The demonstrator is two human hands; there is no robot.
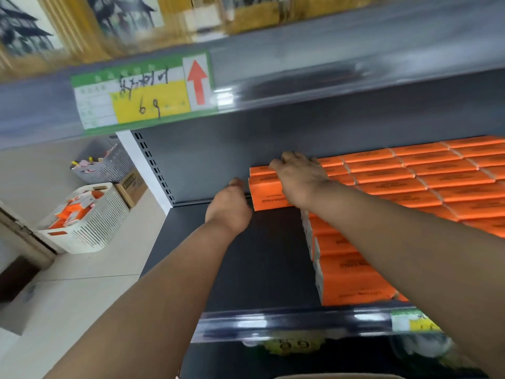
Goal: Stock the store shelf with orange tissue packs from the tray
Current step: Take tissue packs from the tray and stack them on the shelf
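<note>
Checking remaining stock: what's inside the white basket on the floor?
Jumbled orange tissue packs lie in the white basket, some showing white sides. Its slatted wall hides how deep the pile goes.

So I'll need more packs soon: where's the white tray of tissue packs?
In the head view the white tray sits on the floor at the left, past the left end of the shelf, beside a cardboard box and a grey basket.
</note>
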